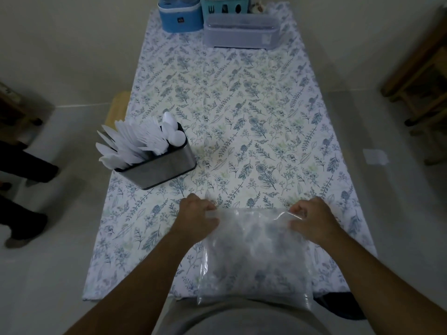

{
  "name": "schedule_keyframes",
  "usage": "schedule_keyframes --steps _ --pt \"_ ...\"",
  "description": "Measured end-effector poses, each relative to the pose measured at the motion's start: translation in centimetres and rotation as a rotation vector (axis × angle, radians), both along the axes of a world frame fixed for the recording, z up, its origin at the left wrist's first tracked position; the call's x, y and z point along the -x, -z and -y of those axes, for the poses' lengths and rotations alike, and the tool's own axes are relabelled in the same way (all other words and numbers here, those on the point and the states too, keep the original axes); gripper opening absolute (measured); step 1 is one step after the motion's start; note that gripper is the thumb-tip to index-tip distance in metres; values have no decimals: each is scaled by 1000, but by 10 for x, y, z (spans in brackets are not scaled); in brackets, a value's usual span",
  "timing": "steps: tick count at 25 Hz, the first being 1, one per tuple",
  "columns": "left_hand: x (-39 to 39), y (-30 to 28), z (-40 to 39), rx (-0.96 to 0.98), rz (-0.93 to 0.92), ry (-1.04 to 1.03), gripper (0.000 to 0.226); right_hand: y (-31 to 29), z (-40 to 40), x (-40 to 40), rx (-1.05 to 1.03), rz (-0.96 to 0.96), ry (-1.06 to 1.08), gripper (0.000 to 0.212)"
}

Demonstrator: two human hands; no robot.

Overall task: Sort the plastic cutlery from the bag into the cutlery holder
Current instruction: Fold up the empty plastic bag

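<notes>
Curled fingers of the left hand (197,217) pinch the far left corner of the clear plastic bag (254,257), and the right hand (312,220) pinches its far right corner the same way, thumbs toward the near side. The bag lies flat at the near edge of the floral tablecloth (242,117).

It looks empty, so the step is probably smoothing or closing the mouth: pull both corners evenly apart and keep the film taut.

The white plastic cutlery (140,143) stands in the metal cutlery holder (159,168), to the far left of the hands.

The bag's film blurs whatever may lie inside, and its near end hangs off the table. At the far end, a blue container (180,18), a teal caddy (225,7) and a grey lidded box (242,32) are partly cut off.
</notes>
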State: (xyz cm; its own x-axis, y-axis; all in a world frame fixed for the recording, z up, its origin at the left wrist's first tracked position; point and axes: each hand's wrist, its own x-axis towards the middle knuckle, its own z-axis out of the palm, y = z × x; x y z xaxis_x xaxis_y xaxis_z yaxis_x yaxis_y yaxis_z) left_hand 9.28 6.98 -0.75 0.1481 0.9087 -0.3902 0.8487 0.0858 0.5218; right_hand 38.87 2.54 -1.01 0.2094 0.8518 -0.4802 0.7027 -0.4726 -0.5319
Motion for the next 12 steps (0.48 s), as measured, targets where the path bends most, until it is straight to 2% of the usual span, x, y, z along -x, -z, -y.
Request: schedule_keyframes --steps 2,4,7,8,10,12 --pt "-5 -3 2 62 194 -111 8 3 5 6 -33 -148 142 12" --pt "-6 -9 3 159 482 -321 14 -4 13 13 -16 -388 329 7" --pt "0 -17 3 171 692 -451 21 -14 27 22 19 -682 460 30" --pt "0 -19 2 166 718 -457 22 -17 32 26 40 -737 473 35" --pt "-5 -22 -2 115 700 -433 18 -19 42 27 77 -728 497 38" --pt "-15 -22 -2 -124 507 -366 33 -18 52 27 15 -713 555 38"
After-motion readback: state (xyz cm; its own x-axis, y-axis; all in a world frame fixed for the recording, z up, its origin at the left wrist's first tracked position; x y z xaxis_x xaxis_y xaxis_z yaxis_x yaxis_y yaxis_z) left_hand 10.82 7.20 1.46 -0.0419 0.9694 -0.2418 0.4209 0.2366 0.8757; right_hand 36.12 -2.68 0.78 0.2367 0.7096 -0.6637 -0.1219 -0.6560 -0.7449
